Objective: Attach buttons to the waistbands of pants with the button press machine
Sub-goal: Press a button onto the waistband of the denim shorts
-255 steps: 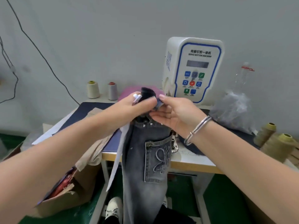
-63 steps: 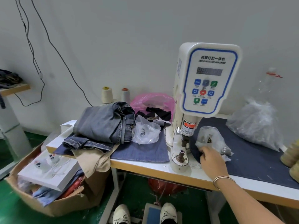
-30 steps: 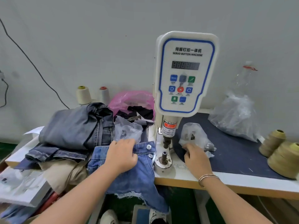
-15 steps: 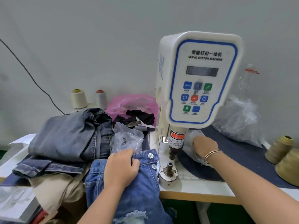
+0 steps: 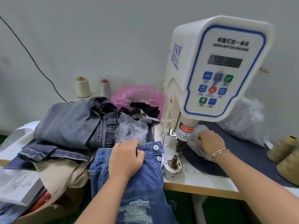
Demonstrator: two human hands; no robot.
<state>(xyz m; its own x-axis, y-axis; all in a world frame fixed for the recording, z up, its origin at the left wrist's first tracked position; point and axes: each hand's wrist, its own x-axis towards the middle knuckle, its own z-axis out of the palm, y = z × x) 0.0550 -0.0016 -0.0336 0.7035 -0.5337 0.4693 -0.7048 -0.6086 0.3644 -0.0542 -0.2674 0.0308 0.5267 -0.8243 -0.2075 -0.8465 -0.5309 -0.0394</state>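
Left hand point(image 5: 125, 156): fingers curled, gripping the jeans point(image 5: 129, 180) waistband at the bench's front edge; loose denim may bunch.
Press point(image 5: 179, 143): nothing loaded; fingers could get pinched.
Right hand point(image 5: 210, 143): fingers in the button bag point(image 5: 196, 138), grip unclear; buttons could spill.

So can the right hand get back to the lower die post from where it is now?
Probably yes. The right hand rests on the clear plastic bag just right of the machine head, and the lower die post stands bare in front, with nothing lying between. The blue jeans stay left of it.
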